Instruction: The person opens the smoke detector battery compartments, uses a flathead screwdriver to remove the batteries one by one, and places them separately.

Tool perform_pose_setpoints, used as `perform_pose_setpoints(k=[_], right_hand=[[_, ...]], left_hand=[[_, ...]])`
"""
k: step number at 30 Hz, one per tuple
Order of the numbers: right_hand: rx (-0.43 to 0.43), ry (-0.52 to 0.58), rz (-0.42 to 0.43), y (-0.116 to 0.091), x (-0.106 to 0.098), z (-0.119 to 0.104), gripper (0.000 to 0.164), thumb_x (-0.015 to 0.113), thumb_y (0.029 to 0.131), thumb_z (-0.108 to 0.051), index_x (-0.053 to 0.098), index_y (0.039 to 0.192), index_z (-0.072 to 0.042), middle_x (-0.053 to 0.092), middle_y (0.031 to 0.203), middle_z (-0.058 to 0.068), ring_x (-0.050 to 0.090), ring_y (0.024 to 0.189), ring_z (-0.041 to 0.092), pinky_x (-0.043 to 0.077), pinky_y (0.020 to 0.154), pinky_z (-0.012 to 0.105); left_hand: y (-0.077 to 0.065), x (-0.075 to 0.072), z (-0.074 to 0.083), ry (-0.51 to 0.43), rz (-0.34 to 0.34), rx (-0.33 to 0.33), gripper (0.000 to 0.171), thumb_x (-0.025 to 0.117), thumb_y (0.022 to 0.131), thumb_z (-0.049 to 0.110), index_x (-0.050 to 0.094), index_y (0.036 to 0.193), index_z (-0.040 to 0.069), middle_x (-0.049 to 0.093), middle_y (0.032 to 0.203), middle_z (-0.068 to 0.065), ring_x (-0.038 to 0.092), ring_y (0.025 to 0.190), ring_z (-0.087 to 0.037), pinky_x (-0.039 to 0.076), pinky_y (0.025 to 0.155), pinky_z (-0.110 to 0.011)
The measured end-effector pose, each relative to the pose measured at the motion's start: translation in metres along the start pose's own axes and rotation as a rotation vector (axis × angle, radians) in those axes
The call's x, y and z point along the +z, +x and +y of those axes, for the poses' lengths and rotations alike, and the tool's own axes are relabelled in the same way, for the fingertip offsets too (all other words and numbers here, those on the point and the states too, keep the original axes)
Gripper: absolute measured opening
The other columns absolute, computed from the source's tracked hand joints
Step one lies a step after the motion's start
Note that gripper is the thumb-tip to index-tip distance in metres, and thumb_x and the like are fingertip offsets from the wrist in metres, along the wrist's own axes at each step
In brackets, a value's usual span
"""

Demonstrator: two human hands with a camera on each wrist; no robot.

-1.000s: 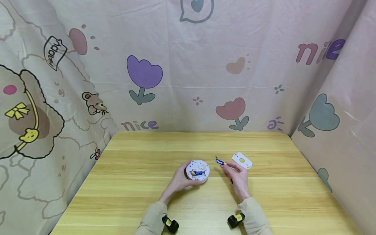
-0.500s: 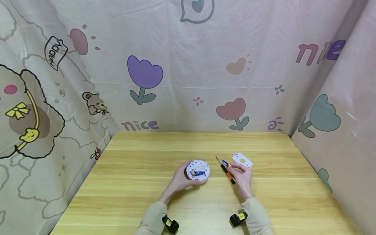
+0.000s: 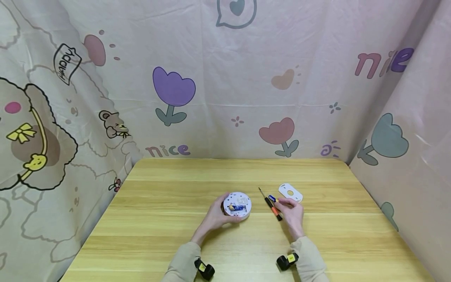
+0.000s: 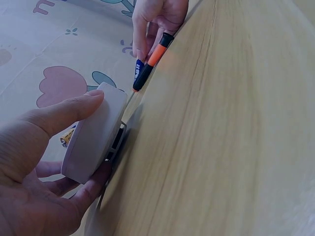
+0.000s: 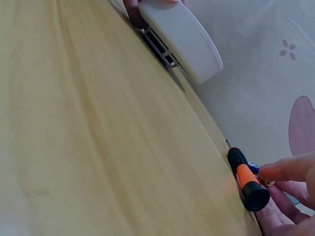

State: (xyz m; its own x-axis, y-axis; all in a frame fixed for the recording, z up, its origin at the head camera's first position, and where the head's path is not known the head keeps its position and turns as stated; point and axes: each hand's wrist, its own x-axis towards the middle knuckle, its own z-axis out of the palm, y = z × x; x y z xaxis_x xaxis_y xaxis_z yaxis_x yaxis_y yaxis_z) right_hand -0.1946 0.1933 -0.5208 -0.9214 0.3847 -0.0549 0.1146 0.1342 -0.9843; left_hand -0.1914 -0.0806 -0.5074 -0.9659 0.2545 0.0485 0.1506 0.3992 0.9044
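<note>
Head frame, just below and right of centre: the round white device (image 3: pixel 237 198) was tilted, labelled face toward the camera. My left grip (image 3: pixel 215 215) held it by the left and lower rim, thumb on one side and fingers on the other. A blue-and-gold battery (image 3: pixel 239 208) lay in the face; the left wrist view showed a gold end standing proud of the casing, so I judged it loosely seated. My right grip (image 3: pixel 292 214), further right, pinched a second battery (image 3: pixel 273 198) by its near end; I could not tell whether the far end touched the surface (image 3: pixel 176 235). A black-and-orange screwdriver (image 3: pixel 274 210) lay just left of it, and a white holed plate (image 3: pixel 284 188) lay near, toward the upper right. Handling estimate: the casing looked light, stiff and smooth, liable to slide under an uneven squeeze; I rated opposite sides of the rim the best hold, clear of the thin open frame (image 4: pixel 118 140) at its edge, which I judged the most breakable part. The pinched battery I took to be rigid, dense for its bulk, slick and apt to roll; mid-barrel seemed a surer hold than the tip.
</note>
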Motion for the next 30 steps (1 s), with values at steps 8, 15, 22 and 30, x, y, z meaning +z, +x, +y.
perform_pose_setpoints(k=[8, 15, 22, 30], right_hand=[[-0.033, -0.076, -0.022, 0.0021, -0.0018, 0.0001, 0.029, 0.077, 0.082, 0.001, 0.070, 0.109, 0.008, 0.077, 0.095, 0.015, 0.063, 0.069, -0.001, 0.054, 0.065, 0.011], [-0.044, -0.145, -0.024, 0.0036, -0.0017, 0.0023, 0.028, 0.076, 0.081, 0.001, 0.071, 0.107, 0.008, 0.076, 0.090, 0.013, 0.061, 0.069, 0.002, 0.053, 0.062, 0.012], [-0.051, -0.162, -0.034, 0.0047, -0.0029, 0.0025, 0.026, 0.077, 0.080, 0.002, 0.072, 0.105, 0.008, 0.076, 0.088, 0.013, 0.062, 0.068, 0.002, 0.053, 0.061, 0.013], [-0.062, -0.180, -0.036, 0.0060, -0.0035, 0.0021, 0.025, 0.077, 0.079, 0.002, 0.072, 0.103, 0.008, 0.077, 0.087, 0.012, 0.062, 0.067, 0.001, 0.053, 0.060, 0.013]], left_hand=[[0.0003, 0.0000, -0.0002, -0.003, -0.001, 0.006, 0.103, 0.092, 0.069, 0.021, 0.036, 0.152, -0.002, 0.041, 0.154, -0.029, 0.039, 0.142, -0.049, 0.028, 0.120, -0.067], [0.0002, 0.0003, -0.0003, -0.002, 0.002, 0.009, 0.104, 0.092, 0.068, 0.022, 0.036, 0.152, -0.003, 0.041, 0.154, -0.030, 0.039, 0.142, -0.049, 0.028, 0.120, -0.067], [-0.0003, 0.0003, -0.0003, -0.002, 0.005, 0.003, 0.104, 0.092, 0.068, 0.022, 0.036, 0.152, -0.003, 0.042, 0.153, -0.030, 0.039, 0.142, -0.050, 0.028, 0.120, -0.067], [-0.0006, 0.0001, -0.0005, 0.006, 0.004, -0.003, 0.104, 0.092, 0.069, 0.023, 0.036, 0.153, -0.002, 0.041, 0.154, -0.030, 0.039, 0.142, -0.049, 0.028, 0.120, -0.068]])
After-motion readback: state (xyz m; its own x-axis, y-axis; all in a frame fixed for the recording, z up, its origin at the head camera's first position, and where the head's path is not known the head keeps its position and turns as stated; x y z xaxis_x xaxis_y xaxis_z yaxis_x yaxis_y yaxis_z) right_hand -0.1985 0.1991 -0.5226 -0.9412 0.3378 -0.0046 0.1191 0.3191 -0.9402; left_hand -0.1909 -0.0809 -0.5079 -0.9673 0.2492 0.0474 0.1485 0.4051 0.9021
